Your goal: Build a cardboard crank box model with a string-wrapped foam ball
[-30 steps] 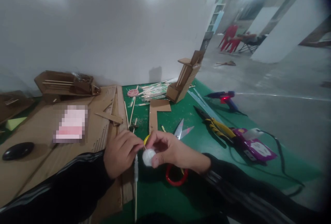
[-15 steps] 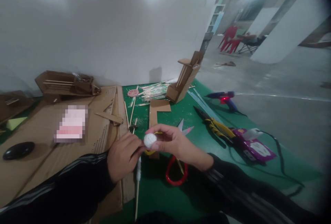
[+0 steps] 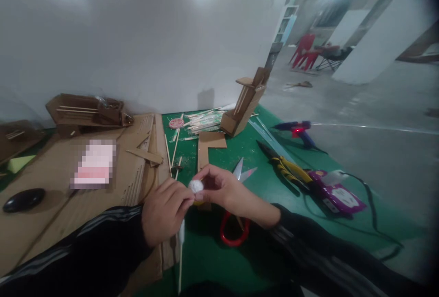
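Note:
A small ball of white string (image 3: 196, 186) sits between the thumb and fingers of my right hand (image 3: 224, 191). Touching its near-left side are the fingertips of my left hand (image 3: 168, 207), which is closed. From below the left hand sticks out a thin wooden stick (image 3: 180, 267), its upper part wrapped in white; the grip on it is mostly hidden by the fingers. Red-handled scissors (image 3: 234, 230) lie under my right hand, blades pointing away. Beyond both hands lies an L-shaped cardboard piece (image 3: 203, 153).
Pliers (image 3: 286, 166), a glue gun (image 3: 297, 128) with a red light and a purple power strip (image 3: 338, 196) lie on the right. Cardboard sheets (image 3: 130, 182) and a black mouse (image 3: 24, 199) are on the left. A cardboard structure (image 3: 245, 102) stands near thin sticks (image 3: 206, 121).
The string ball has shifted slightly left and has turned in my right hand's fingers. My left fingertips have closed in against it. Things on the table stay put.

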Demonstrator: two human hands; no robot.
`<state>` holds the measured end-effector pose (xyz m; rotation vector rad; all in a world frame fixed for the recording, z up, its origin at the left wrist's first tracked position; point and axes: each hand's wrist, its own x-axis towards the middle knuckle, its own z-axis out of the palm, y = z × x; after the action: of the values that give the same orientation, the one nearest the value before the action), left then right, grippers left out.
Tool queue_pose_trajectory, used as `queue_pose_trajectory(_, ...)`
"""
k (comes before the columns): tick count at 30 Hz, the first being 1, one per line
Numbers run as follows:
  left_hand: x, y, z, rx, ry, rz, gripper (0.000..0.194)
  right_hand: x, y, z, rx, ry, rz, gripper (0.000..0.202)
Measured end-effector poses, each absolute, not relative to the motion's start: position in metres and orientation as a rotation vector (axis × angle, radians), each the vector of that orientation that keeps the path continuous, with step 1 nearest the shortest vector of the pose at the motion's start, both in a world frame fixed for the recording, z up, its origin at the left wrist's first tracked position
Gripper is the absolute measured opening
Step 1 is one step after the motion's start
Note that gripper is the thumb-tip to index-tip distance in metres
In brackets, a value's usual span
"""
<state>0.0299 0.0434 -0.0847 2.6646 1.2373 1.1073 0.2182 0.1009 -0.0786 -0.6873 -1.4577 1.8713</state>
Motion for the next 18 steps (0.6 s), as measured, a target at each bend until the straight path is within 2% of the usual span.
queue_pose_trajectory(10, 0.023, 0.048, -0.079, 2.828, 1.146, 1.221, 0.01, 0.225, 0.103, -0.08, -0.651, -1.565, 2.068, 0.039)
queue_pose_trajectory(18, 0.022, 0.049, -0.078, 2.598, 1.197, 1.23, 0.013, 0.228, 0.095, -0.072, -0.444, -1.352, 2.234, 0.04)
